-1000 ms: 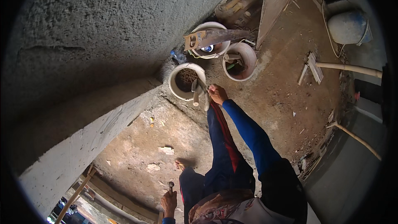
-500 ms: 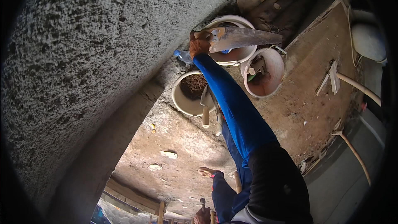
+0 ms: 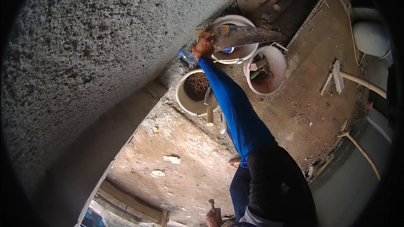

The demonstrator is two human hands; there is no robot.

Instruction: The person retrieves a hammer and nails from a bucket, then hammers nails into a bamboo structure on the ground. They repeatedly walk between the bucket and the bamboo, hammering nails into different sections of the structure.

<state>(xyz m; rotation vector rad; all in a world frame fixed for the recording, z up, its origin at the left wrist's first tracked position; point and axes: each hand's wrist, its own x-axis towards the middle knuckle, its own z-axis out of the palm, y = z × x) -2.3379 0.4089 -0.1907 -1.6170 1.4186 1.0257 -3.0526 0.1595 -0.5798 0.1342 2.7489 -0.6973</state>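
Note:
My right hand [image 3: 203, 48] grips the wooden handle of a hand saw [image 3: 248, 36], reaching far out in a blue sleeve. The saw's rusty blade lies flat across the mouth of a white bucket [image 3: 230, 62], pointing right; whether it rests on the rim I cannot tell. Low in the picture, my left hand [image 3: 213, 218] is closed round a short tool [image 3: 211, 203] with a dark blunt end; its kind is unclear. Beside the right wrist lies a clear plastic bottle [image 3: 187, 56] with a blue cap.
A bucket of rusty nails [image 3: 182, 101] has a trowel [image 3: 209, 115] leaning in it. Another bucket [image 3: 277, 73] contains wood scraps. A rough grey wall [image 3: 92, 59] fills the left. Right are wood pieces [image 3: 338, 77], a long handle [image 3: 364, 84] and a white container [image 3: 370, 40].
The saw blade has tilted slightly, its toothed edge now showing along the bottom, and its tip has shifted a little left. My left hand has moved slightly right. A bare foot is now mostly behind my arm.

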